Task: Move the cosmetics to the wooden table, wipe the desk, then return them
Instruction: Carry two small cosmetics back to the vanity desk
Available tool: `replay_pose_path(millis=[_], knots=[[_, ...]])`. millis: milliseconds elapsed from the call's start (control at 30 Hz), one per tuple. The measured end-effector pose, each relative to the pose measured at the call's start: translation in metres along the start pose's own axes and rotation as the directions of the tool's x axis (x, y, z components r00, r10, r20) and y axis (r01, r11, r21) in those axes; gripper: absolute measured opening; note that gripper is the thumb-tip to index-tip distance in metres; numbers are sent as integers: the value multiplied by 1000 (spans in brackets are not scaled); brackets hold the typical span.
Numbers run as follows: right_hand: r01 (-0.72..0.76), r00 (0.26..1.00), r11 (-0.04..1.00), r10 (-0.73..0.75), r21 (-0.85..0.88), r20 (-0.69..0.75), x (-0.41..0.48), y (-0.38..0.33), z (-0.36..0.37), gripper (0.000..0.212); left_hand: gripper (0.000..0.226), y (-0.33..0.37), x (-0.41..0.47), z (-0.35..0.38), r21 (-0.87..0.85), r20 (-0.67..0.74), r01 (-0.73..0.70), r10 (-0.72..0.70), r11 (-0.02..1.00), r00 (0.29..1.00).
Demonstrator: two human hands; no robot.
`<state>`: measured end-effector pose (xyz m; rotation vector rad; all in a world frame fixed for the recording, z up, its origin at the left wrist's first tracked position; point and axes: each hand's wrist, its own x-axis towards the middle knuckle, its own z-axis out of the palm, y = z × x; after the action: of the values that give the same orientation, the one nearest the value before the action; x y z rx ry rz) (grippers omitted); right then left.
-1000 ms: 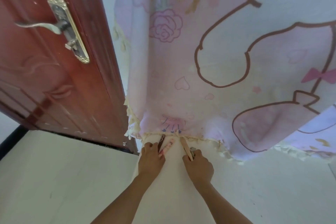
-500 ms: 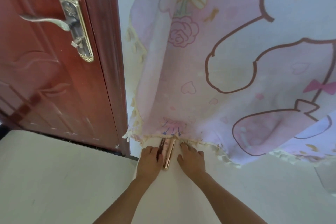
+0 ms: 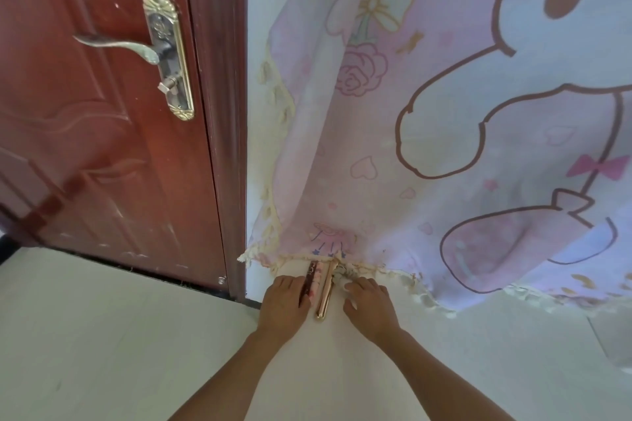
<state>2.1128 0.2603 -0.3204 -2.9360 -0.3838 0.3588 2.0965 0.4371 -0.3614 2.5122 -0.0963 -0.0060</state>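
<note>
Watching the head cam feed from my end. Nearest to me, both forearms are reaching up from the bottom edge over the white desk [image 3: 136, 335]. The left hand [image 3: 282, 306] is lying palm down with its fingers pointing away from me and lightly bent. A dark pink tube [image 3: 312, 278] is running right along its thumb side and touching it. I honestly can't tell if the thumb is pinching that tube or just resting against it.

The right hand [image 3: 371, 309] is also sitting palm down, thumb spread out to the side. Its fingers are loosely bent and gripping nothing that I can see, with the tips reaching up near the fringe [image 3: 393, 272]. Between the two hands a rose-gold tube [image 3: 324, 294] is lying flat on the desk, just beside the dark pink one, its far end going up to the fringe. A small greyish thing [image 3: 340, 272] is poking out at the cloth's edge by the right fingertips, too blurry for me to name.

Further back, a pink cartoon cloth [image 3: 444, 113] is hanging down and filling the right side. Its tasselled hem is brushing the desk. Left of it a strip of white wall [image 3: 256, 44] is showing, then a reddish-brown door [image 3: 102, 164] with a metal lever handle [image 3: 119, 44].
</note>
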Motion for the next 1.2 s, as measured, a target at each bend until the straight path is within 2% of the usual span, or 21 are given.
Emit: replay_pose_path(millis=[33,133,267,467,600,733,800,900,1067,1133,1200], knots=[[1,1000,1000,-1,14,-21,-3,1,-1,38,27,-1,0,0,24,3,-17,17,1000,1000],[19,995,999,-16,32,-94,-10,5,-2,35,28,-4,-2,-3,41,2,-72,72,997,997],[29,996,999,-27,19,-81,-16,8,-4,35,30,-4,-7,-12,83,18,-100,99,991,995],[118,975,992,-125,-49,-184,-19,-4,-11,23,39,-14,-28,-23,107,-93,-90,100,990,991],[235,936,963,-260,-129,-237,-19,-14,-11,33,44,-22,-48,-35,109,-146,-14,30,994,989],[387,876,919,-393,-82,-278,-18,-37,-9,21,43,-26,-85,-60,170,-243,100,-57,980,968],[459,850,886,-461,-72,-253,-19,-55,-4,27,43,-29,-111,-71,191,-284,201,-142,961,948],[597,770,799,-597,-77,-226,-17,-89,14,37,43,-35,-160,-80,190,-350,378,-297,906,889],[767,618,633,-773,-105,-145,-43,-160,43,37,46,-38,-260,-84,136,-397,604,-515,785,759],[823,549,553,-833,-132,-69,-65,-188,52,41,52,-39,-304,-88,99,-422,676,-584,731,693],[860,485,480,-874,-173,-16,-90,-217,55,44,67,-40,-346,-96,9,-468,741,-653,671,596]])
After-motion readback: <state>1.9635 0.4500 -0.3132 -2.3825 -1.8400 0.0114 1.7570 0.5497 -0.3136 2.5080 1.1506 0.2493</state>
